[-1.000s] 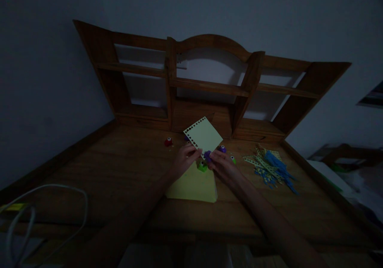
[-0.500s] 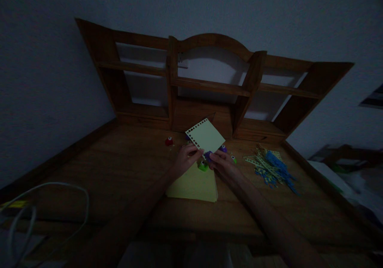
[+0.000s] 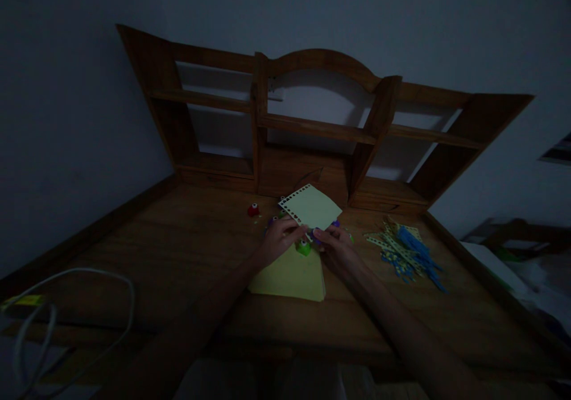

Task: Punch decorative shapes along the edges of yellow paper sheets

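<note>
A square sheet of pale yellow paper [image 3: 312,205] is held up at a slant, with rows of small holes punched along two edges. My left hand [image 3: 280,239] pinches it near its lower corner. Wrapped in the fingers of my right hand [image 3: 335,246] is a small purple craft punch [image 3: 316,235], set at the same corner of the sheet. Just beneath the hands, a green craft punch [image 3: 304,247] rests on a stack of yellow paper [image 3: 288,278]. More small punches lie behind, partly hidden by the sheet and my hands.
A red craft punch [image 3: 254,209] sits to the left on the wooden desk [image 3: 191,239]. Punched paper strips [image 3: 388,242] and a blue shredded bundle [image 3: 414,245] lie at the right. A wooden shelf [image 3: 312,126] stands behind. A white cable [image 3: 98,272] loops at the left front.
The held sheet has tipped flatter and shifted slightly to the right. The right hand and the purple punch have moved a little, still at the sheet's lower corner.
</note>
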### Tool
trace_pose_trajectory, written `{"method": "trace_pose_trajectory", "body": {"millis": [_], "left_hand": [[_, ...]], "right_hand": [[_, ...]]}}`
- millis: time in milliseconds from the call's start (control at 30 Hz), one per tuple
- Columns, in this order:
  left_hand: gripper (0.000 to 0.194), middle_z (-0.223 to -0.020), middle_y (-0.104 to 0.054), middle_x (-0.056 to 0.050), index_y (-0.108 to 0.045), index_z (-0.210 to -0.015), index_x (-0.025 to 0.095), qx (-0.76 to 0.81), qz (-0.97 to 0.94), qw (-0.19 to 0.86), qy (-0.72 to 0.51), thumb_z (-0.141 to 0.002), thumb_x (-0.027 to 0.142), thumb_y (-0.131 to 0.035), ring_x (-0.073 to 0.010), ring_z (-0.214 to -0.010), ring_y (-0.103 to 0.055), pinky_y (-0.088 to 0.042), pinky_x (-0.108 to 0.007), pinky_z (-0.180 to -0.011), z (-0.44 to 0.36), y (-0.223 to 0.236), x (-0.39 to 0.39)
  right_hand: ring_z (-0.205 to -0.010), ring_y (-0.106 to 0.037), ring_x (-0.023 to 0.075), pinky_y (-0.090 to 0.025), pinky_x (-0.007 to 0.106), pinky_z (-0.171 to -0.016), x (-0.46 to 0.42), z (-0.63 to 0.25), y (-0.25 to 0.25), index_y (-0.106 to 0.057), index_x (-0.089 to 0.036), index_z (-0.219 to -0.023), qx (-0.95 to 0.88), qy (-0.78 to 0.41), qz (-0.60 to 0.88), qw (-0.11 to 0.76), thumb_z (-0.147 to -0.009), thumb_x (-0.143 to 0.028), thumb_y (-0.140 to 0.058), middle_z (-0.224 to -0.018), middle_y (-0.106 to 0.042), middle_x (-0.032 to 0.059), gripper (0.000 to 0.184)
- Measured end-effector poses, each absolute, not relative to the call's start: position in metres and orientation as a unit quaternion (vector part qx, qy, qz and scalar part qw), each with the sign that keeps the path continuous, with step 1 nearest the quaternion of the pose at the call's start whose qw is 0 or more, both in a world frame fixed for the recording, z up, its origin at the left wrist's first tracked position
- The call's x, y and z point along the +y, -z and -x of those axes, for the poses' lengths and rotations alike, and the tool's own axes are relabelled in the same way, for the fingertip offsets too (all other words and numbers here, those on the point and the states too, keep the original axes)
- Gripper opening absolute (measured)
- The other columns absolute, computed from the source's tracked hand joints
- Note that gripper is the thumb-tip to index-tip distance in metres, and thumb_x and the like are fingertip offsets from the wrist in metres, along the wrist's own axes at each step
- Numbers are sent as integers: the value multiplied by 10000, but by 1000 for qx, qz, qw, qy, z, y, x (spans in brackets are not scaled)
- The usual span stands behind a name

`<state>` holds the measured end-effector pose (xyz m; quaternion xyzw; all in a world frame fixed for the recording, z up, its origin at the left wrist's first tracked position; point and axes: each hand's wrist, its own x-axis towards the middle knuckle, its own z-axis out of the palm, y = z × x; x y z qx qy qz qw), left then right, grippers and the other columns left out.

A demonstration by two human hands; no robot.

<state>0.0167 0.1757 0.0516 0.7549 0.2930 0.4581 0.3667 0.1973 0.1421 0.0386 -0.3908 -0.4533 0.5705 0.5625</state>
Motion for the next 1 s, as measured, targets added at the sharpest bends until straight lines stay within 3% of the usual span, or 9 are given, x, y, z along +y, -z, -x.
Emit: {"method": "trace_pose_trajectory", "body": {"millis": [133, 333, 533, 700, 1000], "left_hand": [[353, -822, -665, -48, -678, -678, 150, 291, -752, 386, -448, -873, 402, -527, -179, -833, -592, -437, -267, -774, -17, -53, 173], [448, -623, -633, -18, -613, -561, 157, 344, -713, 435, -430, -834, 502, -531, -162, -647, -585, -437, -263, -672, -19, -56, 171], [483, -586, -606, -9, -561, -507, 163, 338, -721, 435, -421, -826, 523, -523, -147, -615, -568, -422, -257, -658, -19, -50, 175], [516, -526, -561, 2, -537, -489, 165, 358, -720, 418, -423, -825, 556, -510, -137, -572, -536, -395, -255, -620, -19, -48, 178], [511, -501, -536, 11, -511, -488, 167, 393, -657, 455, -454, -817, 557, -525, -131, -539, -510, -371, -260, -585, -13, -56, 178]], "right_hand": [[-500, -408, 93, -283, 251, -502, 139, -195, -42, -613, -161, -631, -449, -580, 381, 563, -639, -315, -804, -555, -534, -29, 245], [-524, -413, 99, -259, 244, -487, 133, -184, -47, -652, -159, -704, -461, -564, 373, 575, -662, -323, -783, -632, -583, 0, 214], [-524, -433, 95, -254, 238, -477, 135, -184, -47, -657, -160, -692, -467, -568, 386, 557, -640, -340, -800, -647, -603, 3, 235], [-468, -335, 61, -170, 237, -441, 137, -188, -46, -667, -136, -711, -476, -602, 386, 513, -683, -388, -770, -599, -557, -11, 273], [-479, -288, 63, -189, 238, -451, 138, -193, -44, -637, -149, -711, -476, -639, 338, 500, -760, -380, -715, -593, -463, -32, 248]]}}
